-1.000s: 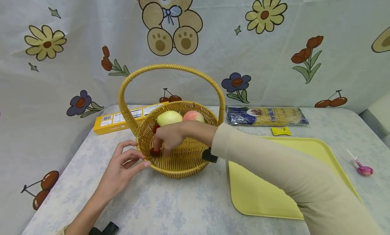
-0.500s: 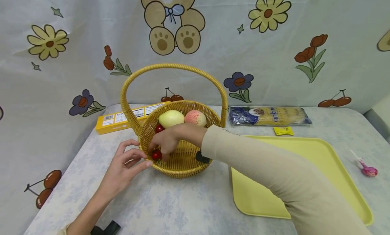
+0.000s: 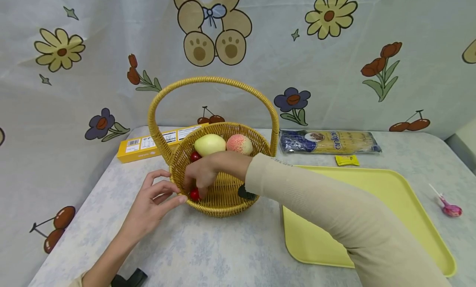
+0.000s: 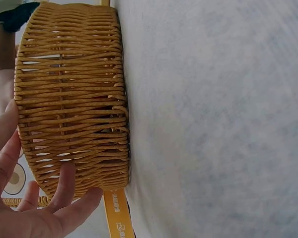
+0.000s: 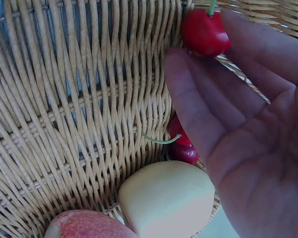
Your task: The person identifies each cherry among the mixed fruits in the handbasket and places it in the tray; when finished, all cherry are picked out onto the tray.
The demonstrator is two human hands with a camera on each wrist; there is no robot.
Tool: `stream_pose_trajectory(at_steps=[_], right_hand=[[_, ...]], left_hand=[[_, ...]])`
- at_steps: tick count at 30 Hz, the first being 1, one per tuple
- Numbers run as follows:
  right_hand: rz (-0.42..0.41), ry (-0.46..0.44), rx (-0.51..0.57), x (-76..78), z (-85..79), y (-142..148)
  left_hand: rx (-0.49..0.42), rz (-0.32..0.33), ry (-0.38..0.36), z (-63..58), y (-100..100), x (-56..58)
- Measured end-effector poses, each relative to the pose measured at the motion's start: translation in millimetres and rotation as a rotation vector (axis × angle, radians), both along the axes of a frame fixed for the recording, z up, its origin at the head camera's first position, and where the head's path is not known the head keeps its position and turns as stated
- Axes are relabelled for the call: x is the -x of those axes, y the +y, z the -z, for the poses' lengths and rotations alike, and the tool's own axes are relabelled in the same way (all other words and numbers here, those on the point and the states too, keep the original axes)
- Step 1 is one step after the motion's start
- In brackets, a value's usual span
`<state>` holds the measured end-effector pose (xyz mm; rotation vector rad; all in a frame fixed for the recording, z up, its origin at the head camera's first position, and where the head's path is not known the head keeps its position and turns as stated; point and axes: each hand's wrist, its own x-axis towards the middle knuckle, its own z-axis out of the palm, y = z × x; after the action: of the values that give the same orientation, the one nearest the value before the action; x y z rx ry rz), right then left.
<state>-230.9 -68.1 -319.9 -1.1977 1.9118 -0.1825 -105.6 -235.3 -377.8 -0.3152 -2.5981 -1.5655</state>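
Note:
The wicker basket (image 3: 223,210) with a tall arched handle stands on the table. At its left rim my left hand (image 3: 152,200) holds it, thumb at the rim and fingers against the outer wall (image 4: 72,99). My right hand (image 3: 202,173) reaches down inside. In the right wrist view a red cherry (image 5: 204,33) with a green stem sits between its thumb and fingers. More cherries (image 5: 185,148), partly behind the fingers, lie beside a smooth pale yellow fruit (image 5: 166,198). A pink-and-cream peach (image 3: 239,144) rests at the back of the basket.
A yellow tray (image 3: 316,241) lies to the right, partly under the right sleeve. Behind it are a pasta packet (image 3: 331,141) and a small yellow wrapper (image 3: 347,160). A lollipop (image 3: 451,209) lies far right. An orange-yellow box (image 3: 135,151) stands behind the basket's left.
The right hand has shifted slightly left in the basket since a second ago. The cherry at its fingertips has moved a little toward the front over the last half second. The left hand stays at the rim.

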Motion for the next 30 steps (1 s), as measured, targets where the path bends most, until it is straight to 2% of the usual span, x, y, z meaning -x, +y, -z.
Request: stream_pose_trajectory(at_steps=[7,12,22,27,30], right_hand=[[0.048,-0.033,-0.013,-1.5,2.3,-2],[0.091,-0.033,0.012,0.3,-2.1,3],[0.159,-0.025,0.176,5.1,-19.5,33],[0.181,0.027,0.296,0.9,-28.1,56],[0.187,0.103,0.358,-3.2,-35.1,72]], left_hand=[[0.000,0.009,0.018,1.2,0,-0.2],[0.008,0.011,0.027,1.3,0,-0.1],[0.010,0.007,0.013,0.6,1,0.1],[0.008,0.004,0.007,0.3,0,-0.1],[0.001,0.006,0.004,-0.3,0,-0.2]])
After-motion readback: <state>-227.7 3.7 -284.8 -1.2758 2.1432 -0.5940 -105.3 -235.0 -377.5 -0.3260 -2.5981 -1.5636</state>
